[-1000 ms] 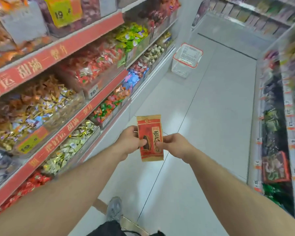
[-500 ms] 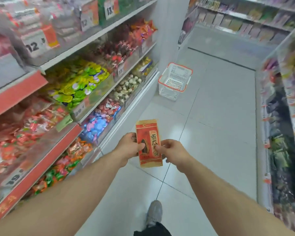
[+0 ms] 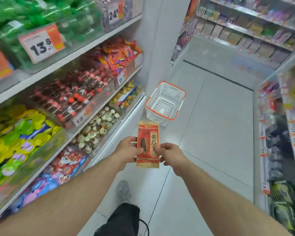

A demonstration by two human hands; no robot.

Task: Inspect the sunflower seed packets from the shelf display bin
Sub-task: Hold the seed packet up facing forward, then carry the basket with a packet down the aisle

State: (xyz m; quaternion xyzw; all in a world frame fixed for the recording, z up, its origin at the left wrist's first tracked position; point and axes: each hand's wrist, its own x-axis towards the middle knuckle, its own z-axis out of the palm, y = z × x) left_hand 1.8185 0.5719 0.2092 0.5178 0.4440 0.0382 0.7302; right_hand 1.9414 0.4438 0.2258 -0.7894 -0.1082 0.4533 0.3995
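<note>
Right now you hold one seed packet (image 3: 148, 144) upright in front of you, over the floor (image 3: 216, 133) of the aisle, printed face toward you. Your left hand (image 3: 128, 151) pinches its left edge with the thumb laid on the front and the other fingers curled behind; your right hand (image 3: 170, 155) pinches the right edge the same way. Each grip sits on the lower half, so the top stands free.

To inspect it well, keep the pinches at the side edges so your thumbs cover as little print as possible, hold the face square to your eyes, and turn it over slowly to check the back and the seals. My guess is the wrapper will crinkle and bow if you squeeze, so press lightly.

The packet is a flat, narrow rectangle, red with tan bands at top and bottom, a dark striped seed drawn at the left and large characters at the right. It looks like thin paper or film with a matte face.

To your left, shelves (image 3: 85, 50) carry clear bins of small wrapped sweets in green, yellow, red and blue; which bin holds the seed packets I cannot tell. Ahead, a white basket (image 3: 166, 102) with an orange rim sits on the pale floor tiles, beside the shelf base. More blurred shelving runs along your right.
</note>
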